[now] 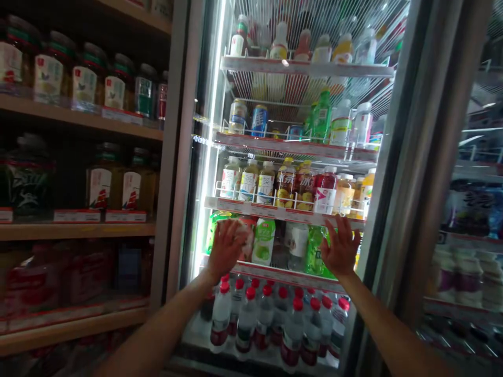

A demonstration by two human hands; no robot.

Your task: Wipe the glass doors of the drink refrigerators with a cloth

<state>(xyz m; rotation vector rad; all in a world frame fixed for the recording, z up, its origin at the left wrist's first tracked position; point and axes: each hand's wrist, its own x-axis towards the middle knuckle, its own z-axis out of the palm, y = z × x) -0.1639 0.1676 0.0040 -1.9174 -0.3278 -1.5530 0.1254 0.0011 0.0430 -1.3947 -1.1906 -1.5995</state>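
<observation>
One green-and-white bottle [263, 241], upright and nearer the left hand [228, 243]

Head view: both bare hands are raised in front of a lit drinks cooler, at the level of a shelf just above the red-capped bottles [294, 330]. The green-and-white bottle stands on that shelf, to the right of the left hand's fingertips, with a strip of a pink-red container [247, 248] showing between. Its long axis runs upright, while the left fingers point up and slant inward towards its side; they look loosely parted and a little bent, with nothing seen in their hold.

The right hand [341, 246] is well apart from that bottle. A white-labelled bottle [297, 241] and green-wrapped drinks [314, 251] fill the stretch between. The green-wrapped drinks are its nearest neighbours, just to the left of its thumb. Its fingers are spread and point up, the tips overlapping the upper price rail [275, 212] in the view; no thing shows in its grasp.

Blur and the straight-on angle hide depth, so I cannot tell whether either hand touches anything.
</observation>
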